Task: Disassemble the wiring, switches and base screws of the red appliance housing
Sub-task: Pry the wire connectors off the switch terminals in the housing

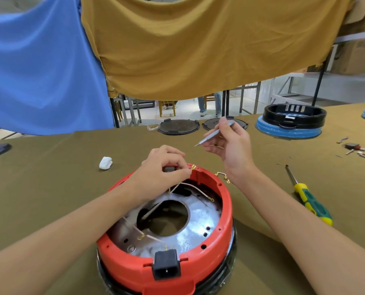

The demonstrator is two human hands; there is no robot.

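Observation:
The red appliance housing [224, 222] lies base-up in front of me, its metal plate with a round hole exposed. White wires [195, 186] with brass terminals cross the inside. A black power socket [166, 266] sits in the near rim. My left hand [162, 169] is at the far rim, fingers curled, pinching a small red and grey switch part [170, 168] with a wire terminal at the fingertips. My right hand [232, 145] is raised above and behind the housing, holding a slim grey precision screwdriver [214, 134] with its tip pointing left.
A green and yellow screwdriver [309, 198] lies to the right. A white wad [105, 163] lies left of the housing. Two dark lids [178, 126] and a black and blue housing [292, 122] stand at the table's far edge. Loose small parts [358, 149] lie far right.

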